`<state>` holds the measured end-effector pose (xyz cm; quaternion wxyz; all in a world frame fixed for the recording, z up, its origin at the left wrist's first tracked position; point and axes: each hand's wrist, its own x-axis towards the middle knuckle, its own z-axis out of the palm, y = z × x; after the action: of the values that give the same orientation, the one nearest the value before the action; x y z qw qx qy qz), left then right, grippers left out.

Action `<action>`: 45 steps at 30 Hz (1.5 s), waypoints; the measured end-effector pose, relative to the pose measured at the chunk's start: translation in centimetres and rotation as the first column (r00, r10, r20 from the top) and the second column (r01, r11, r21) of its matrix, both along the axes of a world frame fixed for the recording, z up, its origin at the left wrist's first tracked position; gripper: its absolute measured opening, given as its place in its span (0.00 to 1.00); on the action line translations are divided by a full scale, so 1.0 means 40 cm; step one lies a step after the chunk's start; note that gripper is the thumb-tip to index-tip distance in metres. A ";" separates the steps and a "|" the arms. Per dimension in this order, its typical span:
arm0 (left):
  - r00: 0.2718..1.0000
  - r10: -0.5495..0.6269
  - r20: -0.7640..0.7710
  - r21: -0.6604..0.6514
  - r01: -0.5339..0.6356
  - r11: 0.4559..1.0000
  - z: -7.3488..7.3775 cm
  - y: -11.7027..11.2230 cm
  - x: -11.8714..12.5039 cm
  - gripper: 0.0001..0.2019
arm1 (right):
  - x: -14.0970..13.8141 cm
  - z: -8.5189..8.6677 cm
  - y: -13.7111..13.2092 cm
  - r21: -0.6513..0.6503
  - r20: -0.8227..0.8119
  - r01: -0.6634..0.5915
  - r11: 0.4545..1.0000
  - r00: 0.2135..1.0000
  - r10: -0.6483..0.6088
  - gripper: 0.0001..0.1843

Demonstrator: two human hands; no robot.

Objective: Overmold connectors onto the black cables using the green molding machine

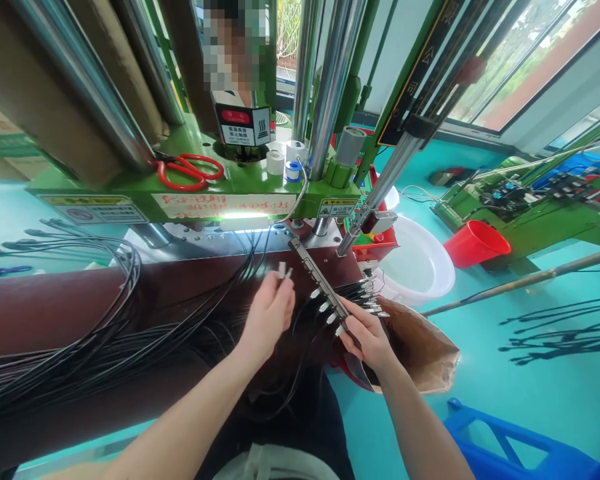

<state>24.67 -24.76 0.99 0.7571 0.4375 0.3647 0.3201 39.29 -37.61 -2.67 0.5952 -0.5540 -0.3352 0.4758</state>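
In my right hand (pixel 367 335) is the lower end of a long, narrow metal bar (pixel 307 261), tilted up toward the machine. Several small silvery connectors (pixel 324 307) stick out along its lower left side. My left hand (pixel 271 308) is closed in a pinch, with small pale connectors (pixel 282 269) rising from its fingertips, a short gap left of the bar. Black cables (pixel 195 313) run across the brown work surface (pixel 180 283) beside and below my left hand. More cable ends with metal plugs (pixel 373 293) lie just beyond my right hand.
A green press (pixel 260 183) with steel columns stands ahead, red-handled scissors (pixel 190 172) and tape rolls (pixel 293 171) on its ledge. To the right are a brown paper bag (pixel 425 347), a white tub (pixel 415 260), a red bucket (pixel 477 243) and a blue stool (pixel 510 440).
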 end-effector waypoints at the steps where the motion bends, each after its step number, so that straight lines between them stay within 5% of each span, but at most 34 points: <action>1: 0.998 -0.056 -0.024 -0.010 0.056 0.998 -0.003 -0.002 0.006 0.12 | 0.001 -0.001 0.000 0.004 0.000 -0.001 1.000 1.000 0.001 0.26; 5: 0.982 -0.176 -0.067 -0.074 0.171 0.982 -0.018 0.002 0.020 0.14 | 0.007 -0.006 -0.001 0.006 -0.004 -0.029 1.000 1.000 0.029 0.25; 12: 0.986 -0.145 -0.077 -0.089 0.138 0.986 -0.016 0.014 0.019 0.15 | 0.004 -0.001 0.003 0.011 0.041 -0.079 0.997 0.996 0.079 0.26; 17: 0.985 -0.093 -0.147 0.019 0.097 0.995 -0.020 0.013 0.021 0.14 | -0.014 0.002 0.004 -0.038 0.124 -0.053 0.998 0.991 0.057 0.29; 23: 0.992 -0.083 -0.099 0.106 0.094 0.990 -0.011 0.037 0.006 0.15 | 0.000 0.000 0.002 -0.012 0.033 -0.018 1.000 0.999 0.019 0.25; 32: 0.936 -0.293 -0.195 0.071 0.311 0.948 -0.018 0.065 -0.004 0.21 | 0.016 -0.009 0.001 -0.016 0.037 -0.078 0.997 0.996 0.079 0.27; 45: 0.927 -0.273 -0.259 0.113 0.309 0.944 -0.033 0.078 -0.011 0.18 | 0.008 -0.003 0.017 -0.092 0.102 -0.183 0.979 0.976 0.193 0.32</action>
<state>24.22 -21.63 -0.34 0.7113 0.5784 0.3588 0.1756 39.62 -36.91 -2.80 0.5049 -0.5692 -0.3988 0.5119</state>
